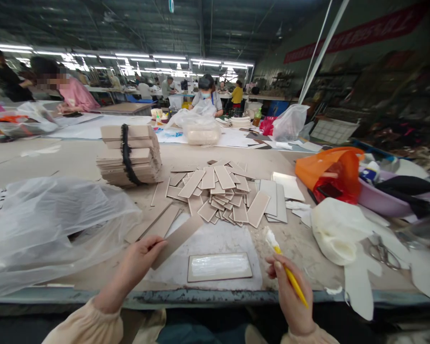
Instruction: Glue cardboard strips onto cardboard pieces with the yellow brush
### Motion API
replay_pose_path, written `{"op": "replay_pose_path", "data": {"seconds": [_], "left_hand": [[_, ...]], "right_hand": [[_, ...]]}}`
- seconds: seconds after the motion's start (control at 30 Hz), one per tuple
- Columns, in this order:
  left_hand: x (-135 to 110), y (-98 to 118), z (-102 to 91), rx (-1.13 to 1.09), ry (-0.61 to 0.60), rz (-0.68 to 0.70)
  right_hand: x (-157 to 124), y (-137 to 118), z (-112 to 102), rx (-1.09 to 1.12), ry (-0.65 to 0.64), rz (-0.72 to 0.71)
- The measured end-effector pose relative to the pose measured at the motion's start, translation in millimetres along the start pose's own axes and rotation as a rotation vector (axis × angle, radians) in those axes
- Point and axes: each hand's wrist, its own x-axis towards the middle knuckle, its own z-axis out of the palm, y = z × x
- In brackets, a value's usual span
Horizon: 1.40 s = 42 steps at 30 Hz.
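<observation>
My left hand (139,260) pinches the lower end of a flat beige strip (179,239), which slants up toward the pile. In my right hand (290,286) is a yellow-handled brush (294,282), its tip (271,239) thick with white paste. Between the hands a rectangular beige piece (220,266) lies on a pale sheet (236,239), its upper face streaked with wet white paste. Just beyond is a loose heap of similar beige rectangles (218,184). Grey-white strips (277,200) lie against the heap's right side.
A bundle of beige strips (143,157) tied with a black band stands behind left. Plastic sheeting (57,224) covers the left. At right are a white roll (338,234), scissors (383,251) and an orange bag (326,165). Several people work at tables beyond.
</observation>
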Motion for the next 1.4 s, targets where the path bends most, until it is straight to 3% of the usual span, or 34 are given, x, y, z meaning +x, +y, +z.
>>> {"op": "replay_pose_path", "data": {"seconds": [0.1, 0.3, 0.43, 0.57, 0.7, 0.87, 0.93, 1.03, 1.1, 1.23, 1.4], "left_hand": [[-25, 16, 8.3, -0.241, -0.094, -0.054], [-49, 53, 44.2, -0.44, -0.277, -0.062], [-49, 65, 54.8, -0.509, -0.329, -0.062], [-49, 60, 57.9, -0.633, -0.401, -0.162], [-51, 49, 61.3, -0.76, -0.455, -0.303], [-53, 44, 58.5, -0.925, -0.449, -0.403], [-57, 44, 56.7, -1.05, -0.548, -0.451], [-67, 42, 56.4, -1.249, -0.802, -0.538], [-74, 42, 57.0, -1.329, -0.864, -0.562], [-80, 44, 56.9, -1.363, -0.763, -0.527], [-70, 41, 59.4, -1.144, -0.59, -0.43]], "right_hand": [[-4, 0, 6, 0.027, -0.085, 0.0], [-17, -6, 22, 0.188, -0.257, 0.036], [-21, -7, 27, 0.152, -0.218, 0.076], [-20, 2, 23, 0.144, -0.106, 0.161], [-19, 10, 18, 0.131, -0.074, 0.261], [-15, 2, 19, 0.24, 0.014, 0.248], [-14, -2, 19, 0.284, 0.046, 0.211], [-17, -3, 14, 0.281, 0.039, 0.139], [-19, -3, 10, 0.26, -0.016, 0.09], [-18, -12, 8, 0.277, -0.178, 0.044], [-12, -24, 10, 0.325, -0.164, 0.226]]}}
